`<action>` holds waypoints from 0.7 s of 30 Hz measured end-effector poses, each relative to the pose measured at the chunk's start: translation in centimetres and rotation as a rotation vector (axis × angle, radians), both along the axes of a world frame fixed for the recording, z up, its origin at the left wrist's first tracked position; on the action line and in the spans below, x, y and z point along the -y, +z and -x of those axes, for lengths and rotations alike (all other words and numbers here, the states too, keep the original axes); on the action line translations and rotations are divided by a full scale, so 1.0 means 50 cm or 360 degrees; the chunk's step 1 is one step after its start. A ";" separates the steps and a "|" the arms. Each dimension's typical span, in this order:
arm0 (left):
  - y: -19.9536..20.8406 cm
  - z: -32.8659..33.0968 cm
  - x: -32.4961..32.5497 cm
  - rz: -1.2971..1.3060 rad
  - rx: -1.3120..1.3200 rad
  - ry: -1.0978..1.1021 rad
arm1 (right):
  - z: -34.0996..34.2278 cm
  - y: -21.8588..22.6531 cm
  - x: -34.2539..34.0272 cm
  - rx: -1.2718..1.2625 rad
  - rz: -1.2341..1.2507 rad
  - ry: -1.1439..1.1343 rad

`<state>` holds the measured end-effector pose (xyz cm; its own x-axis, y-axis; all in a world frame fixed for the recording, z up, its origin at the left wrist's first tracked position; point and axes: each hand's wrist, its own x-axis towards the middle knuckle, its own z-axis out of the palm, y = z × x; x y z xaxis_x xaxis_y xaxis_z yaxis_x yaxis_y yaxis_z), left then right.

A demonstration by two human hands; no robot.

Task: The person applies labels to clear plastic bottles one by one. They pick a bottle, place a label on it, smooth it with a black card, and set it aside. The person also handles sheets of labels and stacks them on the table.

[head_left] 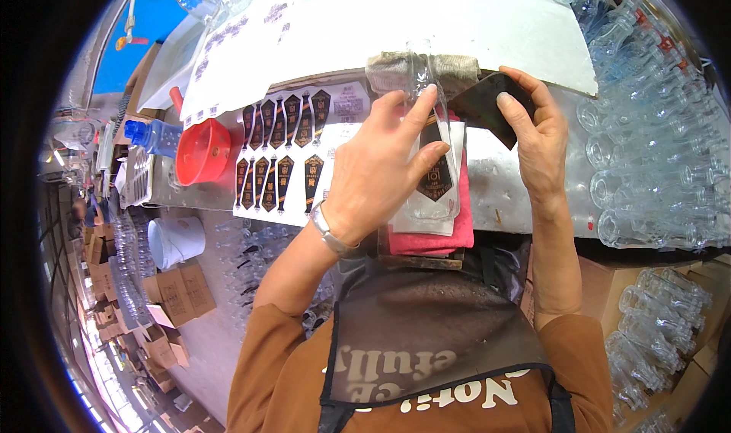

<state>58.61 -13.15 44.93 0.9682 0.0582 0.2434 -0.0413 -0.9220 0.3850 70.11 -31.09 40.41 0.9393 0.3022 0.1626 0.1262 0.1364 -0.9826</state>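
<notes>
A clear glass bottle (449,203) lies on its back, its neck pointing away from me and resting on a folded beige cloth (388,69). A black pointed label with orange trim (435,175) sits on its body. My left hand (381,155) is over the bottle, fingers spread; the index finger touches near the shoulder and the thumb is by the label. My right hand (537,132), just right of the bottle, pinches a dark flat piece (487,109) between thumb and fingers. Under the bottle are white paper and a pink cloth (430,244).
A sheet of black labels (293,170) lies at left, beside a red plastic cup (204,151) and a blue-capped bottle (160,137). Rows of clear bottles (647,174) crowd the right side. White paper (457,22) covers the far table. Cardboard boxes (180,292) stand on the floor.
</notes>
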 end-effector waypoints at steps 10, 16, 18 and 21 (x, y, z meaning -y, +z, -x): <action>-0.041 0.013 -0.014 0.0424 0.0073 0.0031 | -0.013 0.020 -0.045 0.0217 0.0082 0.0122; -0.047 0.022 -0.007 0.0695 -0.0037 0.0088 | -0.044 0.059 -0.074 0.0601 0.0308 0.0198; -0.042 0.025 -0.006 0.0790 -0.0111 0.0121 | -0.027 0.098 -0.074 0.0603 0.0401 0.0391; -0.051 0.025 -0.009 0.0839 -0.0105 0.0128 | -0.033 0.100 -0.083 0.1118 0.0592 0.0215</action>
